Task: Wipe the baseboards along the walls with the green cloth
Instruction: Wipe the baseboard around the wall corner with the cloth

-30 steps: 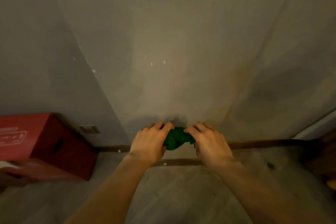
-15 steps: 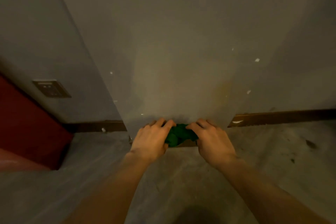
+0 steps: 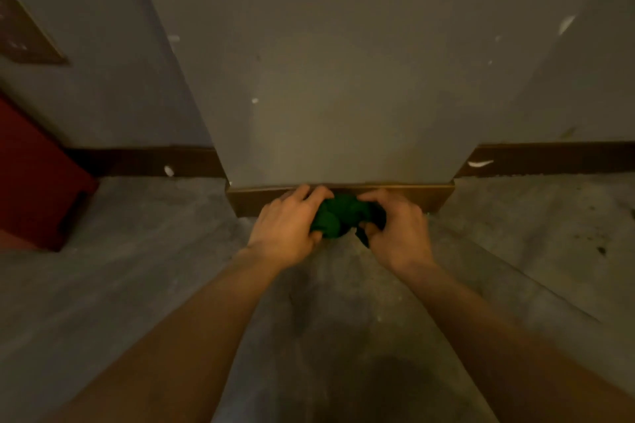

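A bunched green cloth (image 3: 338, 218) sits between both my hands, low in front of a jutting wall column. My left hand (image 3: 287, 227) grips its left side and my right hand (image 3: 395, 228) grips its right side. The cloth is held right at the brown baseboard (image 3: 254, 199) that runs along the foot of the column; whether it touches the board I cannot tell. Darker baseboard runs along the recessed wall at the left (image 3: 144, 161) and at the right (image 3: 556, 156), with white flecks on both.
A red box (image 3: 37, 178) stands on the floor at the far left, against the wall. A wall socket plate (image 3: 24, 34) is above it. The grey concrete floor (image 3: 137, 285) is stained, with dark spots at the right.
The view has closed in and dropped toward the column's foot. Both hands stay on the cloth and have come down from the wall to the baseboard level; the red box has slid leftward in view.
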The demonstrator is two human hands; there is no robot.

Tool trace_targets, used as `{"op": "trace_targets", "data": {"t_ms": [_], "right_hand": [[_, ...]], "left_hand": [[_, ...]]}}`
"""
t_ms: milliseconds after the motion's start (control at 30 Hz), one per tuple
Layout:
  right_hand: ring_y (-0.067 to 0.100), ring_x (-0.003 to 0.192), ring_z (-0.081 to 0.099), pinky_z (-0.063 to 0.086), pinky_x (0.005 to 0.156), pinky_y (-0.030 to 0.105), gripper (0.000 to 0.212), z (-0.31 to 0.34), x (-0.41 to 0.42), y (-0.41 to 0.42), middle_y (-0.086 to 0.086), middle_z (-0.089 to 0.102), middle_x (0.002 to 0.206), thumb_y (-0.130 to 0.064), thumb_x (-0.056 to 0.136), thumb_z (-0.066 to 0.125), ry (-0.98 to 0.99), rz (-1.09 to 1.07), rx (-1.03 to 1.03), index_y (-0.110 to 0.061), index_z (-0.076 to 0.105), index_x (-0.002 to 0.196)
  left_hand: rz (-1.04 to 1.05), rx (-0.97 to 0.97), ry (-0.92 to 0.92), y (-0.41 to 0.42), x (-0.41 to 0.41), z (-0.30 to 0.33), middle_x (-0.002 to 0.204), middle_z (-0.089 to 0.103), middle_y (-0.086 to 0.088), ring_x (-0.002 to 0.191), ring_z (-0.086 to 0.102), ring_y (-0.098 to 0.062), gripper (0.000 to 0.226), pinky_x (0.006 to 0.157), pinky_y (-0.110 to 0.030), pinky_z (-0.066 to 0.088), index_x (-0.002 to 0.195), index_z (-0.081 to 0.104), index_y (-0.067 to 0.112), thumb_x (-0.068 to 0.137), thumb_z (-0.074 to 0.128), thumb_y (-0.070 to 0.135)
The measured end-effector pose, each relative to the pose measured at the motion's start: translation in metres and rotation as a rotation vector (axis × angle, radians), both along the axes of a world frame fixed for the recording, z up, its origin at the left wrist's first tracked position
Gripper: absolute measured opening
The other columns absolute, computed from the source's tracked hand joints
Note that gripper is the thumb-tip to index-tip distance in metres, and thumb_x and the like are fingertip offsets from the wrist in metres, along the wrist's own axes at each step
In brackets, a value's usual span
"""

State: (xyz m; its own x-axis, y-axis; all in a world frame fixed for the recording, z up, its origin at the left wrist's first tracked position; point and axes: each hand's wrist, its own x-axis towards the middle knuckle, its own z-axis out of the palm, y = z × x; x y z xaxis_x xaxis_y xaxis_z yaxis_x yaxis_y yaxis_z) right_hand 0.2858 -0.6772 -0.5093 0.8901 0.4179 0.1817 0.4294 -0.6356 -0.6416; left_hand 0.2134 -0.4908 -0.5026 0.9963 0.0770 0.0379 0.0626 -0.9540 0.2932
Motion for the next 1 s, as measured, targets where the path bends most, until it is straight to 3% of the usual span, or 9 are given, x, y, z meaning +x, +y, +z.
{"op": "trace_targets", "data": {"t_ms": [200, 367, 500, 567, 667, 767, 833, 900, 1000], "right_hand": [[0.018, 0.093, 0.063, 0.055, 0.082, 0.039, 0.04, -0.029, -0.002, 0.003, 0.001, 0.068, 0.101, -0.003, 0.074, 0.077, 0.06, -0.02, 0.01, -0.023, 0.068, 0.107], [0.011, 0.094, 0.063, 0.056, 0.084, 0.033, 0.037, -0.046, -0.004, 0.013, -0.006, 0.068, 0.099, -0.003, 0.077, 0.077, 0.203, -0.082, 0.143, -0.027, 0.067, 0.104], [-0.009, 0.092, 0.059, 0.054, 0.082, 0.023, 0.04, -0.056, -0.004, 0.02, -0.023, 0.064, 0.094, -0.002, 0.08, 0.072, 0.291, -0.138, 0.249, -0.036, 0.064, 0.101], [-0.007, 0.096, 0.06, 0.053, 0.087, 0.026, 0.036, -0.06, -0.004, 0.023, -0.019, 0.065, 0.1, -0.005, 0.086, 0.065, 0.393, -0.15, 0.34, -0.034, 0.064, 0.106], [0.009, 0.107, 0.062, 0.053, 0.092, 0.031, 0.028, -0.062, -0.008, 0.027, -0.009, 0.067, 0.112, -0.024, 0.091, 0.062, 0.607, -0.143, 0.475, -0.03, 0.063, 0.119], [0.0, 0.109, 0.056, 0.048, 0.083, 0.018, 0.066, -0.066, -0.016, 0.027, -0.018, 0.058, 0.119, -0.055, 0.076, 0.075, 0.649, -0.057, 0.371, -0.035, 0.05, 0.133], [-0.003, 0.106, 0.057, 0.051, 0.079, 0.017, 0.08, -0.068, -0.017, 0.029, -0.016, 0.058, 0.119, -0.051, 0.067, 0.084, 0.649, -0.05, 0.372, -0.031, 0.047, 0.134], [-0.006, 0.098, 0.062, 0.054, 0.074, 0.016, 0.068, -0.072, -0.014, 0.029, -0.013, 0.063, 0.113, -0.036, 0.066, 0.089, 0.684, -0.087, 0.439, -0.033, 0.053, 0.123], [-0.002, 0.095, 0.065, 0.056, 0.068, 0.016, 0.054, -0.077, -0.01, 0.028, -0.011, 0.066, 0.106, -0.017, 0.072, 0.086, 0.712, -0.11, 0.468, -0.038, 0.056, 0.111]], "left_hand": [[0.004, -0.038, 0.008, 0.0, 0.0, -0.029, 0.121, 0.055, -0.002, 0.112, 0.06, -0.033, 0.063, 0.082, -0.048, 0.052, 0.134, 0.045, 0.032, 0.08, 0.078, 0.03], [0.051, -0.125, -0.04, -0.002, -0.001, -0.05, 0.117, 0.057, -0.002, 0.104, 0.063, -0.032, 0.064, 0.079, -0.042, 0.051, 0.132, 0.046, 0.031, 0.079, 0.081, 0.028], [0.146, -0.338, -0.081, -0.009, -0.002, -0.064, 0.119, 0.062, -0.002, 0.107, 0.064, -0.027, 0.061, 0.085, -0.041, 0.054, 0.129, 0.052, 0.029, 0.077, 0.084, 0.026], [0.207, -0.457, -0.095, -0.015, -0.003, -0.071, 0.116, 0.066, 0.001, 0.101, 0.065, -0.02, 0.057, 0.08, -0.032, 0.053, 0.124, 0.056, 0.028, 0.077, 0.087, 0.026], [0.288, -0.615, -0.087, -0.026, -0.006, -0.081, 0.102, 0.068, 0.007, 0.093, 0.065, -0.012, 0.053, 0.072, -0.021, 0.052, 0.118, 0.058, 0.028, 0.075, 0.089, 0.022], [0.366, -0.728, -0.114, -0.033, -0.003, -0.087, 0.091, 0.063, 0.017, 0.089, 0.065, -0.008, 0.048, 0.068, -0.013, 0.049, 0.115, 0.061, 0.026, 0.077, 0.088, 0.018], [0.381, -0.749, -0.127, -0.035, 0.001, -0.09, 0.093, 0.068, 0.012, 0.091, 0.068, -0.013, 0.044, 0.072, -0.028, 0.058, 0.114, 0.063, 0.026, 0.077, 0.085, 0.016], [0.352, -0.745, -0.123, -0.036, 0.004, -0.092, 0.098, 0.072, 0.005, 0.091, 0.069, -0.014, 0.049, 0.076, -0.039, 0.061, 0.116, 0.063, 0.025, 0.075, 0.086, 0.015], [0.264, -0.744, -0.105, -0.034, 0.003, -0.098, 0.105, 0.07, 0.007, 0.093, 0.069, -0.007, 0.066, 0.078, -0.039, 0.062, 0.121, 0.054, 0.028, 0.068, 0.092, 0.02]]}}
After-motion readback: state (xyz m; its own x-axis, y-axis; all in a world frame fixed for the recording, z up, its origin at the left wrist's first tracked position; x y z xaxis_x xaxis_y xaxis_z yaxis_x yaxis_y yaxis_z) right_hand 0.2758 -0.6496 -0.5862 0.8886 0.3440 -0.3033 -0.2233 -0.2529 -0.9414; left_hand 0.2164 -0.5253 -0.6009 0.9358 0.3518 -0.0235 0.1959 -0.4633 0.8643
